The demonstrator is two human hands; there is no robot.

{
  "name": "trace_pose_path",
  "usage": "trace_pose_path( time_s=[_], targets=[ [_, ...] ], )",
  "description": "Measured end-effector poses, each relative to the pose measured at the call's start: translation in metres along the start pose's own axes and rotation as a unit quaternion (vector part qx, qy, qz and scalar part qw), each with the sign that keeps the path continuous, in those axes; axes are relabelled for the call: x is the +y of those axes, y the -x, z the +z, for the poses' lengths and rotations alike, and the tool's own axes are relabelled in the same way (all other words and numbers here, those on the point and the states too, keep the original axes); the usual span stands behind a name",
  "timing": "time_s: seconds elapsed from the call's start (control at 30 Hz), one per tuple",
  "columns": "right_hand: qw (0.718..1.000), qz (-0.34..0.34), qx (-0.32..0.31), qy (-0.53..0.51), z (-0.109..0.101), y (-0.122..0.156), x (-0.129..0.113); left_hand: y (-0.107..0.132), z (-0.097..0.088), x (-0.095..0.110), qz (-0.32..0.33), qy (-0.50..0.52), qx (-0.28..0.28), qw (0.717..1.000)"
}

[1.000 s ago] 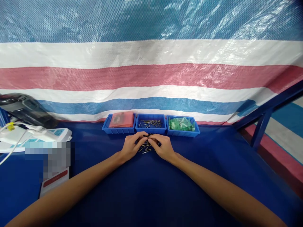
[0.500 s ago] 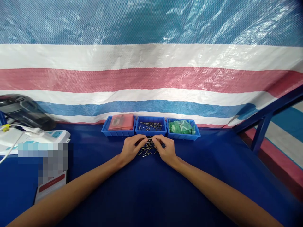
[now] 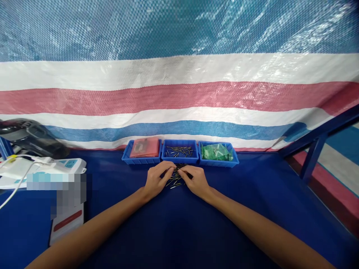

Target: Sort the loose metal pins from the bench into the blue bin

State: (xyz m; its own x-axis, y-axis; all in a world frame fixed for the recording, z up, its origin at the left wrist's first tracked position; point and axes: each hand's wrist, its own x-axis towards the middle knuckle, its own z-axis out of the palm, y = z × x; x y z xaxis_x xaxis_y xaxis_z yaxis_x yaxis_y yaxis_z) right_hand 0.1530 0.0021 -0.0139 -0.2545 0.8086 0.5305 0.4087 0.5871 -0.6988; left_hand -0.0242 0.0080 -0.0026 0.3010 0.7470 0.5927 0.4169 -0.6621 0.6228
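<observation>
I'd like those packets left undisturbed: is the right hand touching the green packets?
Apart. The head view shows the right hand in front of the blue bin, whose front wall lies between it and the green packets.

Three blue bins (image 3: 187, 161), two hands (image 3: 155, 180)

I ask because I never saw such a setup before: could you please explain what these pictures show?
There is no machine: the left grip and right grip are one person's bare hands, seen by a camera worn on the head, looking forward and down. On the blue table lies a pile of thin pieces, and both grips are at it, close together. What they pinch, if anything, is too small to tell. Behind it stand the left bin with reddish packets, the middle bin with similar pieces and the right bin with green packets.
</observation>
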Motion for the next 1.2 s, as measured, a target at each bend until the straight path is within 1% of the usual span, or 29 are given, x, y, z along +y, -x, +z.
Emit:
trace_pose_path(
  time_s=[0.07,0.13,0.17,0.23,0.4,0.5,0.57,0.77,0.93,1.07,1.2],
  targets=[
    [1.000,0.015,0.004,0.010,-0.0008,-0.0007,-0.0004,-0.0005,0.0001,0.0002,-0.052,0.012,-0.006,0.999],
    [1.000,0.020,-0.002,0.011,-0.0016,-0.0014,-0.0009,-0.0009,0.0004,-0.0008,-0.080,0.019,-0.012,0.997],
    [1.000,0.020,-0.007,0.009,-0.0019,-0.0016,-0.0012,-0.0010,0.0007,-0.0017,-0.078,0.020,-0.012,0.997],
    [1.000,0.021,-0.012,0.002,-0.0026,-0.0018,-0.0020,-0.0010,0.0014,-0.0037,-0.055,0.011,-0.014,0.998],
    [0.999,0.049,0.002,-0.012,-0.0049,-0.0014,-0.0049,-0.0011,0.0027,-0.0053,0.009,-0.024,-0.021,0.999],
    [0.998,0.055,0.007,-0.030,-0.0052,-0.0012,-0.0050,-0.0016,0.0032,-0.0051,0.028,-0.025,-0.017,0.999],
    [0.998,0.047,0.006,-0.036,-0.0046,-0.0011,-0.0042,-0.0018,0.0034,-0.0054,0.023,-0.022,-0.017,0.999],
    [0.999,0.009,0.002,-0.030,-0.0030,-0.0007,-0.0027,-0.0008,0.0034,-0.0073,-0.022,-0.007,-0.023,0.999],
    [1.000,-0.004,-0.001,-0.017,-0.0036,-0.0002,-0.0027,-0.0006,0.0032,-0.0060,-0.025,-0.004,-0.021,0.999],
    [1.000,-0.002,0.015,-0.014,-0.0047,0.0018,-0.0045,-0.0015,0.0029,-0.0041,-0.041,-0.001,-0.020,0.999],
    [0.998,0.022,0.057,-0.031,-0.0056,0.0034,-0.0057,-0.0024,0.0027,-0.0025,-0.076,0.006,-0.027,0.997]
  ],
)
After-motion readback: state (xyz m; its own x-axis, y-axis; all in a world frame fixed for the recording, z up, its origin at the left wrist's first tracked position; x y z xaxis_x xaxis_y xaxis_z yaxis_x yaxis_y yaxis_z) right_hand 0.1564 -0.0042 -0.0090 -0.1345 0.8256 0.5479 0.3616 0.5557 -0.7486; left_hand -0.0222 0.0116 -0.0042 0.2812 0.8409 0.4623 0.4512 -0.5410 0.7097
